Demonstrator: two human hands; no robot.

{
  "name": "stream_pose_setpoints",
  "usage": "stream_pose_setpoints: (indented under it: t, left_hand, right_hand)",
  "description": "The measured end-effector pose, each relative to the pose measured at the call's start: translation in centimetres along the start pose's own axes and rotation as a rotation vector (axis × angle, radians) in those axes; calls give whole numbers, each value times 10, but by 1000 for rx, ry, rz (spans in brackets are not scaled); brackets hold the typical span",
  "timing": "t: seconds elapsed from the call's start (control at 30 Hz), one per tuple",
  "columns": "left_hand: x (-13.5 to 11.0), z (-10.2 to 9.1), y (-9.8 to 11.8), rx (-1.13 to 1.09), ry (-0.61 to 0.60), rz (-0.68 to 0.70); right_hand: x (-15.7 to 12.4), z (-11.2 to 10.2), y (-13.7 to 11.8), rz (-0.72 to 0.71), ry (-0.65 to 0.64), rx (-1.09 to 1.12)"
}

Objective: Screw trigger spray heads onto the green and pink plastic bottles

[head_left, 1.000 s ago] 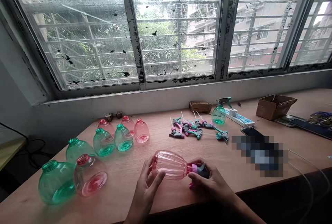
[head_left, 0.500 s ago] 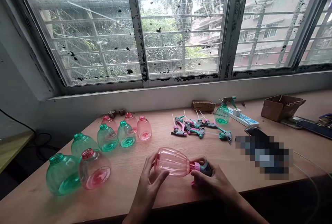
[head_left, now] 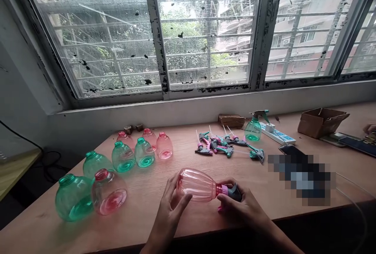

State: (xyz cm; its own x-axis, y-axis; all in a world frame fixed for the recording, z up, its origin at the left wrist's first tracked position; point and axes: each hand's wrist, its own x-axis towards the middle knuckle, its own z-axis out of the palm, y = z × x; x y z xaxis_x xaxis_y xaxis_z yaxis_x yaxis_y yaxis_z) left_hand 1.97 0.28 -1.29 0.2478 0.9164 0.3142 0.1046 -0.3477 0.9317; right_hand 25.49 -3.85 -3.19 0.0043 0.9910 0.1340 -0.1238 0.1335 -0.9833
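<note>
A pink transparent spray bottle (head_left: 197, 185) lies on its side between my hands, just above the table's front part. My left hand (head_left: 174, 205) is wrapped round its base, thumb on the near side. At the neck, my right hand (head_left: 239, 203) grips the pink collar of a dark grey trigger spray head (head_left: 233, 192), which sits on the bottle's mouth. The pink trigger pokes out below my right fingers. Beyond the bottle lies a pile of loose spray heads (head_left: 217, 144) in pink, green and grey, with white tubes.
Open green bottles (head_left: 75, 199) and pink bottles (head_left: 110, 195) stand at the left. A green spray bottle (head_left: 253, 129) stands by a power strip (head_left: 277, 134). At right are a cardboard box (head_left: 321, 122), a blurred phone (head_left: 302, 175) and another person's hand (head_left: 370, 127).
The view has shifted slightly. Both my hands keep the same hold on the bottle and spray head. Another person's hand has appeared at the right edge.
</note>
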Motion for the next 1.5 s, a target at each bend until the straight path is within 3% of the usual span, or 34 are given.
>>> stream_pose_setpoints:
  t: [0.17,0.33,0.5,0.67,0.83,0.93,1.07,1.27,1.5]
  left_hand:
    - [-5,4,1,72,17,75]
    - [-5,6,-1,-62,80,-4]
    - [1,1,0,8,1,11]
    - [-2,3,-5,49,8,74]
    - [-6,6,-5,-46,103,-1]
    - [-4,3,-2,-107,58,-62]
    - [-1,0,-2,2,-16,41]
    - [-3,4,-7,8,37,110]
    - [-2,2,-3,-61,78,-2]
  right_hand:
    - [2,-3,-2,-52,40,-28]
    - [1,-1,-3,-24,-14,11]
    - [0,-1,-5,-10,-6,-3]
    - [2,-2,-2,-53,34,-5]
    - [1,0,0,-28,-28,14]
    - [0,0,0,-28,-56,0]
    - [0,-1,0,-33,-19,7]
    - [3,-1,0,-41,-4,51]
    - [1,-2,0,-9,-39,7]
